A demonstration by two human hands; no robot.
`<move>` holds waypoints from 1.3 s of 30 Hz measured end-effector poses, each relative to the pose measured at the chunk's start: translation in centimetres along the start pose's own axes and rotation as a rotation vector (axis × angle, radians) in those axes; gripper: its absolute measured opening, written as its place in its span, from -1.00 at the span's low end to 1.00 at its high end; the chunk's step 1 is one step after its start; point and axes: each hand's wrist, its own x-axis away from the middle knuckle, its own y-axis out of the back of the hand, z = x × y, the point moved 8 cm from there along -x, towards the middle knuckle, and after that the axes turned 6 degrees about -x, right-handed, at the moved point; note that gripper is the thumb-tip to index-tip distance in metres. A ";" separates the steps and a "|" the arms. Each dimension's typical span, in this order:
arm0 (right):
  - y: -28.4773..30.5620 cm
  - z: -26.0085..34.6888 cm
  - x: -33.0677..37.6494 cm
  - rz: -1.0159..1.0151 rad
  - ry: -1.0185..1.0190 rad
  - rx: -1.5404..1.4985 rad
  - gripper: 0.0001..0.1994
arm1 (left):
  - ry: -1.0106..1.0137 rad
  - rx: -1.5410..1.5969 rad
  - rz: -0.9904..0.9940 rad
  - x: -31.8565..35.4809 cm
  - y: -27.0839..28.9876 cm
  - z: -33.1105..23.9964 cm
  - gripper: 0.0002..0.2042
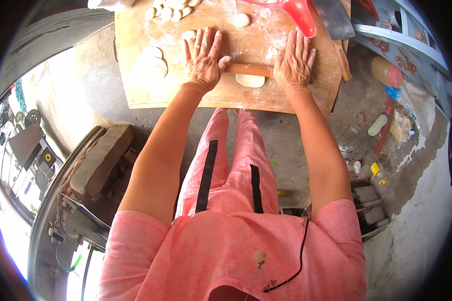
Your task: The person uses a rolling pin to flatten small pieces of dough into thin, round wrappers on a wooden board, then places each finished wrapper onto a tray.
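My left hand (204, 62) and my right hand (295, 64) lie flat over the two ends of a wooden rolling pin (249, 69), fingers stretched out and pointing away from me. Under the pin's middle, a pale dough round (250, 81) shows on its near side. One small dough ball (189, 35) sits by my left fingertips; another dough ball (241, 20) lies farther off between the hands. Left of my left hand, rolled dough wrappers (154, 62) overlap. Several dough pieces (172, 8) are grouped at the far left of the floured wooden board (186, 98).
A red plastic scoop (301, 17) lies beyond my right hand, beside a grey flat blade (335, 20) and a wooden handle (343, 60). Right of the board stand a pale blue shelf (404, 37) and a red-lidded jar (386, 71). A concrete block (101, 159) is at left.
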 end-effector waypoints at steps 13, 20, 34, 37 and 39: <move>0.0 1.7 7.7 0.158 0.053 -0.006 -0.26 | -0.055 0.081 0.206 9.0 -1.2 -1.2 -0.25; -0.3 0.5 -1.1 -0.013 0.002 0.065 -0.26 | -0.002 0.044 -0.009 1.1 -0.1 0.5 -0.31; -0.5 0.8 11.9 0.214 0.056 -0.026 -0.28 | -0.075 0.101 0.181 13.0 -1.3 -2.8 -0.25; -0.4 1.2 10.9 0.191 0.079 -0.046 -0.29 | -0.074 0.113 0.165 12.6 -1.4 -2.3 -0.26; 0.1 1.2 8.7 0.178 0.102 -0.063 -0.29 | -0.059 0.123 0.176 10.5 -1.5 -1.9 -0.27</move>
